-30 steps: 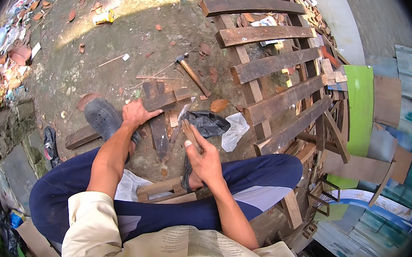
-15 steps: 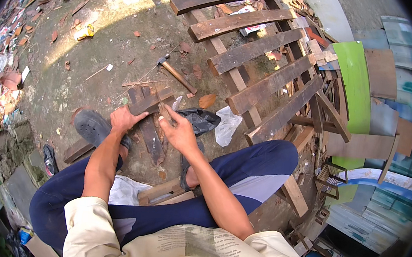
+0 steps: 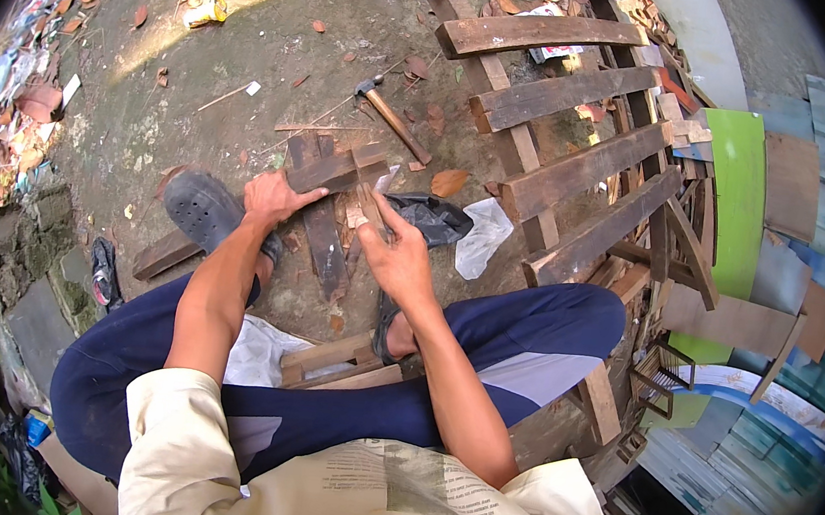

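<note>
Block of dark wood lies on the ground across a plank, ahead of the person's shoes; its right end projects past the plank. Left hand is at the block's left end, thumb spread along the near edge; cannot tell whether the fingers close around it. Right hand pinches a thin wooden strip between thumb and fingers, upper end at the block's right end. Room beside the right hand is narrow: black bag just right, white bag next to it, then the near slat ends of a wooden frame. Hammer lies beyond the block's right end, handle slanting toward a brown leaf. Left shoe limits space beside the left wrist. Widest room is forward and left, over ground reaching a yellow packet.
</note>
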### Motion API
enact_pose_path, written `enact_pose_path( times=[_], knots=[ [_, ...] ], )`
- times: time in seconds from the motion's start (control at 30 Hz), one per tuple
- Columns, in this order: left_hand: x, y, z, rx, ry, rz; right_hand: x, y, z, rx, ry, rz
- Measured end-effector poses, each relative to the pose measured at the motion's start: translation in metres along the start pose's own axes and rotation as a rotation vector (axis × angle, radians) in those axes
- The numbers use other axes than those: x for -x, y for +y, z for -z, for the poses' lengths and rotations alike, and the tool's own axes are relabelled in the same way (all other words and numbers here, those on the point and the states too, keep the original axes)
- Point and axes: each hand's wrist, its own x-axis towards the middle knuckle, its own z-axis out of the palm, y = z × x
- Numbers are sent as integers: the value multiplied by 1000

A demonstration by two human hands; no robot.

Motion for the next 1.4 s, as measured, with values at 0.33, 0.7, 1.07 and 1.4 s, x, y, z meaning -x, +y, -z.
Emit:
enact_pose_path(
  times=[0.33, 0.7, 1.07, 1.4],
  knots=[
    [0, 4, 0, -18, -60, 9, 1, -5, 8, 61, 2, 31],
    [0, -7, 1, 15, 8, 20, 69, -14, 19, -79, 27, 80],
    [-6, -4, 0, -49, -25, 20, 117, -20, 50, -75, -79, -3],
    [-7, -9, -4, -34, 18, -1, 39, -7, 13, 25, 12, 10]
  ],
)
